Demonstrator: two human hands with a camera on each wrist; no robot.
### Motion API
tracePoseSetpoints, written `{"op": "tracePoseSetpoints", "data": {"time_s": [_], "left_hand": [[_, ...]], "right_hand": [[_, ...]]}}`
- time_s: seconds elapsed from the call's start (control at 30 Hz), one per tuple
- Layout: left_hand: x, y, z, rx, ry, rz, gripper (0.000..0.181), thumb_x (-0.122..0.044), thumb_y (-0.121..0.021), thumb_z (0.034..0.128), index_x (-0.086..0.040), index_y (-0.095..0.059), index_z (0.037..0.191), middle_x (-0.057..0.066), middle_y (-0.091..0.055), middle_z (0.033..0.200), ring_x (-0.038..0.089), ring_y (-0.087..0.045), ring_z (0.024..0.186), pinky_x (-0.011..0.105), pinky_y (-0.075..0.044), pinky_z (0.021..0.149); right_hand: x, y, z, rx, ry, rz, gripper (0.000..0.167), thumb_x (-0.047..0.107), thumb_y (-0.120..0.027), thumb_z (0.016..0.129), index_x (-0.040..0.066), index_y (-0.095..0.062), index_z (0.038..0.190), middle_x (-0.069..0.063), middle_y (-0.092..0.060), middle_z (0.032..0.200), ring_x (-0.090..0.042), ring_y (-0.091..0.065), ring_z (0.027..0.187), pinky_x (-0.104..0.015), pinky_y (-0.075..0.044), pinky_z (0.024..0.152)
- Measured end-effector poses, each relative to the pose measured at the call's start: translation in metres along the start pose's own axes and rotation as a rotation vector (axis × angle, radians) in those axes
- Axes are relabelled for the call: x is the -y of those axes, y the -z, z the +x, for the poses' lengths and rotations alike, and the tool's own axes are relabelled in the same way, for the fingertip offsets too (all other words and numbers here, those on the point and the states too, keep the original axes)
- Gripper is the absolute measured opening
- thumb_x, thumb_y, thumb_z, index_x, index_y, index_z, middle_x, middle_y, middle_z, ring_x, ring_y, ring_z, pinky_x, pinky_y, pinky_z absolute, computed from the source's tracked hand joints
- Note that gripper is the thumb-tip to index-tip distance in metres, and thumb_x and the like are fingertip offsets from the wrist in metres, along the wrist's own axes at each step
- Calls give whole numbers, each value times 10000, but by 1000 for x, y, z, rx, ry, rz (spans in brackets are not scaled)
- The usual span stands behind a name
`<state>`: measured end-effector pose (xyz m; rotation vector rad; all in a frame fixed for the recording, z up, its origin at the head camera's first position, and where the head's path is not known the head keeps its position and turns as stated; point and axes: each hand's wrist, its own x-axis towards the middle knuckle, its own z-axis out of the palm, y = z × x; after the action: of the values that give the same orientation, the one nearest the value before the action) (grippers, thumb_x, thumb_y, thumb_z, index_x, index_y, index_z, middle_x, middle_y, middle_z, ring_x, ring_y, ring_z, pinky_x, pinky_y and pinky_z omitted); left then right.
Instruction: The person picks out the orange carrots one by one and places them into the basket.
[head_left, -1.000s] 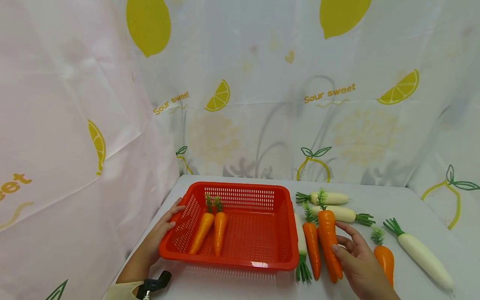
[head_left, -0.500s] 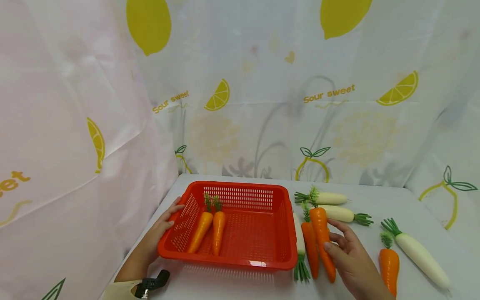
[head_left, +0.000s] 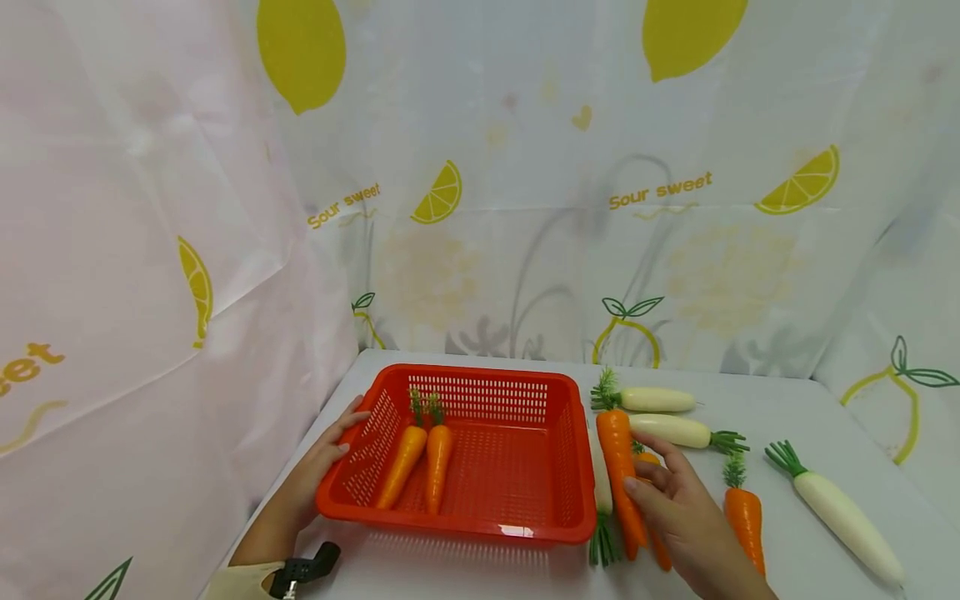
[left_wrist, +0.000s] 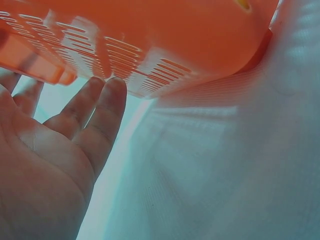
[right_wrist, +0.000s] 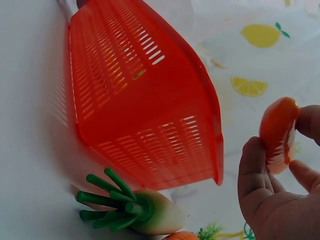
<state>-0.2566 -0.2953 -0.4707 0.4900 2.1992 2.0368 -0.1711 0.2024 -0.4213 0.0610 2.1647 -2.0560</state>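
My right hand (head_left: 678, 508) pinches an orange carrot (head_left: 617, 446) with a leafy green top, tilted beside the basket's right wall. In the right wrist view the same carrot (right_wrist: 277, 132) sits between thumb and fingers, raised off the table. Below it, another carrot (head_left: 660, 547) is partly hidden by the hand. My left hand (head_left: 318, 462) rests against the left side of a red plastic basket (head_left: 457, 523); in the left wrist view its extended fingers (left_wrist: 107, 110) touch the slotted outer wall. Inside the basket lie two carrots (head_left: 438, 467), side by side.
A white radish (head_left: 602, 492) lies along the basket's right side. Two more radishes (head_left: 667, 430) lie behind the right hand. At far right are a carrot (head_left: 744, 517) and a radish (head_left: 847, 525). Lemon-print curtains (head_left: 487, 250) enclose the white table (head_left: 420, 575).
My right hand has moved left with its carrot, toward the basket. The loose carrot right of that hand shifted right, then back left. My left hand and the basket have stayed put.
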Motion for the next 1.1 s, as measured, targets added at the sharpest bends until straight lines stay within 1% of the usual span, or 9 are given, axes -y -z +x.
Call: {"op": "tracePoseSetpoints", "data": {"time_s": [0.1,0.27,0.47,0.6,0.63,0.73,0.87,1.03,1.1], "left_hand": [[1,0,1,3,-4,-4,548,-70,-349,1042,-36,-350,1589,12,36,1780,441,98,1597,213,-504,1032],[3,1,2,16,-3,-14,547,-69,-351,1046,-36,-343,1592,7,49,1780,435,109,1596,224,-509,1035],[2,2,2,3,-1,3,548,-66,-347,1037,-41,-360,1584,6,39,1781,431,104,1596,202,-500,1033],[1,3,1,11,5,-1,550,-58,-339,1039,-32,-343,1588,12,53,1780,438,100,1593,215,-509,1030],[1,2,1,11,8,-4,552,-57,-340,1038,-35,-341,1590,8,52,1780,438,95,1594,224,-517,1025],[1,2,1,9,15,-14,557,-55,-345,1036,-44,-339,1593,0,49,1780,437,75,1595,250,-537,1009],[1,1,2,16,14,-20,557,-57,-344,1040,-47,-333,1597,-3,52,1780,436,70,1595,261,-542,1009],[0,1,1,7,12,-14,551,-70,-354,1044,-62,-351,1595,-6,44,1781,437,69,1596,256,-542,1006],[0,1,1,4,11,-11,549,-69,-355,1042,-61,-357,1591,-1,42,1781,439,68,1595,249,-539,1007]], "right_hand": [[2,-3,1,14,22,10,667,275,-635,1045,293,-266,1600,-182,-473,1513,-237,-590,1223,-281,-555,941],[6,-7,2,32,65,34,660,220,-624,1049,280,-266,1599,-196,-469,1499,-225,-631,1169,-310,-571,927],[10,-17,6,68,66,85,711,203,-645,1033,305,-235,1604,-200,-480,1493,-254,-629,1187,-333,-574,951],[11,-22,8,92,77,118,761,164,-629,1037,303,-163,1623,-217,-467,1489,-278,-615,1185,-360,-576,949],[11,-23,9,94,73,121,769,164,-632,1035,317,-157,1620,-217,-464,1493,-281,-619,1181,-365,-577,948],[11,-27,11,99,61,126,794,174,-649,1026,351,-147,1615,-224,-458,1518,-289,-640,1176,-386,-582,953],[13,-31,14,115,64,127,809,163,-659,1017,348,-149,1618,-246,-445,1532,-305,-665,1159,-417,-591,942],[17,-37,17,148,65,120,819,127,-659,1002,353,-164,1614,-267,-453,1500,-312,-672,1131,-414,-590,915],[18,-39,19,157,59,109,832,126,-663,996,370,-161,1613,-256,-456,1485,-300,-660,1117,-391,-582,903]]}}
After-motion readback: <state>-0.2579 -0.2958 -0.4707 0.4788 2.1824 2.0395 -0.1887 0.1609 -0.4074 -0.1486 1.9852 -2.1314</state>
